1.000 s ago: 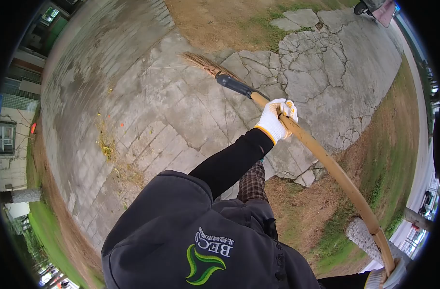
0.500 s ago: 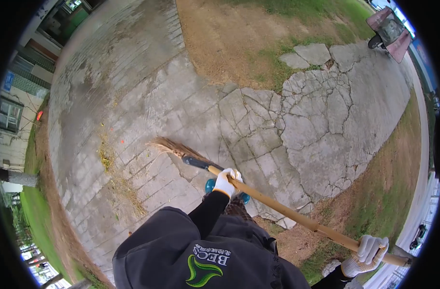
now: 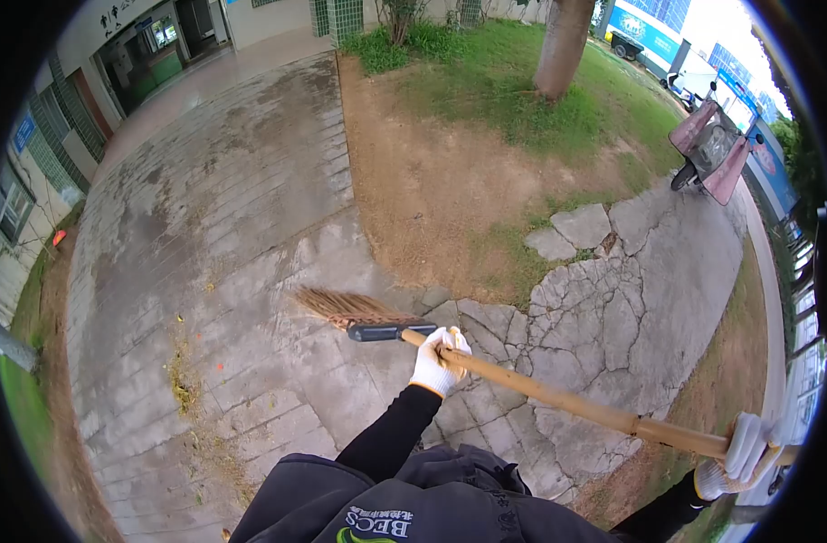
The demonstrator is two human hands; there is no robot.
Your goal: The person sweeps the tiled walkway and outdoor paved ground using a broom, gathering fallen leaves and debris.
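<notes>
A broom with brown bristles point(image 3: 346, 308) and a black collar point(image 3: 382, 332) reaches across in front of me, its head toward the left. Its bamboo handle point(image 3: 558, 398) slopes down to the right. Low on the handle, just behind the collar, my left hand point(image 3: 439, 362) is wrapped round the pole in a white work glove. Near the pole's far end, my gloved right hand point(image 3: 741, 457) is closed round it. The bristles are seen over the paving; I cannot tell whether they touch it.
Yellow leaf litter point(image 3: 183, 376) lies on the grey paving point(image 3: 160, 244) at left. Cracked slabs point(image 3: 603, 317) spread to the right. Beyond are a bare soil patch point(image 3: 441, 208), a tree trunk point(image 3: 563, 50) and a parked scooter point(image 3: 708, 149) with a pink cover. A building entrance stands upper left.
The view has tilted up, bringing the tree and entrance into sight. The broom head sits slightly lower and farther right in view; both hands keep their hold and appear farther right.
</notes>
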